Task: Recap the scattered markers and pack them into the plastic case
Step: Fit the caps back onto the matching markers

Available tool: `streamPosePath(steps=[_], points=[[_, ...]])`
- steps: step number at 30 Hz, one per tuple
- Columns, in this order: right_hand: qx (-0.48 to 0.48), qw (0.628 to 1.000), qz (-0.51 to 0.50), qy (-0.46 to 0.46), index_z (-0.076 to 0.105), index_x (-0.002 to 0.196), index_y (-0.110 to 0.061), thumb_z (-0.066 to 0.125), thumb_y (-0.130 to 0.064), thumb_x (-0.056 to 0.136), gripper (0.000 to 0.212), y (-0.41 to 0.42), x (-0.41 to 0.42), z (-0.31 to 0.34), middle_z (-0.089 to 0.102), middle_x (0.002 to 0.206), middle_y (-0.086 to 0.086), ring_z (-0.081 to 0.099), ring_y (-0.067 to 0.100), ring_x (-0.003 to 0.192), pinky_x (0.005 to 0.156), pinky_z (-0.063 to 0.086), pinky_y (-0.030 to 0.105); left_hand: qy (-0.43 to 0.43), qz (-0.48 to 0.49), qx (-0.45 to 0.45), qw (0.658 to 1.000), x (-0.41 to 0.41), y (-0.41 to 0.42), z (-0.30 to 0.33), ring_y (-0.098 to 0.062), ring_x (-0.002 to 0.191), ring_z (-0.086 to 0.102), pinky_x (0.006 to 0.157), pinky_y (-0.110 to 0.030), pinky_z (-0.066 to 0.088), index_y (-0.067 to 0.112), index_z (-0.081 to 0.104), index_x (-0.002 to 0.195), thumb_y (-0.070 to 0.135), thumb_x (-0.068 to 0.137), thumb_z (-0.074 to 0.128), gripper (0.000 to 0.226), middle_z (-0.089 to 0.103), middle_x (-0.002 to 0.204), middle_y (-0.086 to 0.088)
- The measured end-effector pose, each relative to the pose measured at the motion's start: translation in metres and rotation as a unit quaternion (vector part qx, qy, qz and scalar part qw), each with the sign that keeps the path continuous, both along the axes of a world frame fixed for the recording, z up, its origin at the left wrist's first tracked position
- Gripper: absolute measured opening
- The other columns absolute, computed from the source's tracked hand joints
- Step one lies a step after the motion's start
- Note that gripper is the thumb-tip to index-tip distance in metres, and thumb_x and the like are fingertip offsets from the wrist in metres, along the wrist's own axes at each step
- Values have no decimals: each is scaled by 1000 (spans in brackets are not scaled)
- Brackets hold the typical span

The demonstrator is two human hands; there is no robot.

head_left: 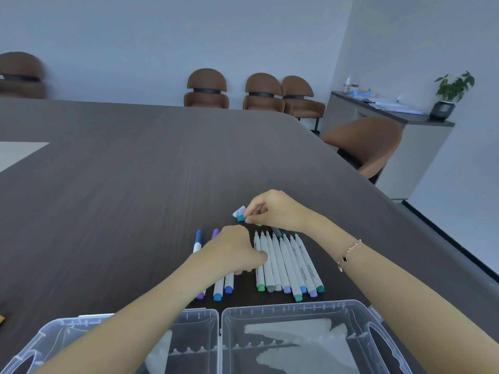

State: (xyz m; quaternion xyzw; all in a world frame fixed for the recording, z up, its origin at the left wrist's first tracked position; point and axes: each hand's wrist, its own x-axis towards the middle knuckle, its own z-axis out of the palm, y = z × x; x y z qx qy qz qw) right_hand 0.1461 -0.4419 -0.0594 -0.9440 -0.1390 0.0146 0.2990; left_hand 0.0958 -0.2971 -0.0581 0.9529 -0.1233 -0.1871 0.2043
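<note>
Your right hand pinches a small teal cap at centre frame; your left hand grips white pens printed "marker" on the dark worktop

Uncapped markers: eight or so, white barrels, lying side by side on the tabletop, bare tips pointing away, coloured end caps (green, grey, lilac, teal, blue) toward the case. Left of them, capped markers with blue and purple caps, partly hidden. One teal cap held above the row's far end. Plastic case: clear, open flat in two halves, at the near edge.
</note>
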Motion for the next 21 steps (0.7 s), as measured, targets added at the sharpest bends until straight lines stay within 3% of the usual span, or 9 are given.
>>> streamPosePath(steps=[2,6,11,15,19,21], points=[[50,999,-20,-7,74,96,-16,69,-21,86,13,-6,-3,4,70,86,-9,63,2,75,67,49,13,13,17,1,1000,1,-4,-1,-8,50,51,78,-23,48,12,56,69,31,85,54,25,56,59,1],[82,993,-69,-50,73,99,-17,65,-20,89,13,-22,-10,12,70,93,-8,63,3,86,77,48,15,32,26,7,999,-2,-9,3,-8,46,45,52,-17,39,12,50,65,26,84,54,24,49,53,1],[118,985,-99,-73,72,101,-17,64,-20,90,13,-35,-20,14,70,96,-6,63,6,88,77,49,15,13,6,30,999,-3,-15,6,-7,45,45,50,-17,38,15,49,65,28,83,59,25,49,52,3],[186,973,-125,-52,70,102,-21,62,-24,92,14,-38,-25,13,71,97,-9,63,2,90,75,48,12,63,20,-4,998,0,-16,9,-8,48,42,54,-17,39,14,49,65,34,85,58,29,46,55,2],[231,961,-149,-33,65,106,-17,60,-22,93,15,-38,-26,8,71,101,-3,66,10,96,78,55,19,88,34,-80,992,6,-4,20,-5,54,49,54,-15,41,15,63,72,37,89,53,29,60,63,4],[256,952,-165,-38,63,112,-16,60,-19,93,20,-38,-26,9,70,103,1,67,12,96,81,56,21,106,31,-124,986,5,3,25,-6,67,61,60,-15,49,12,69,91,33,91,54,26,72,85,0]])
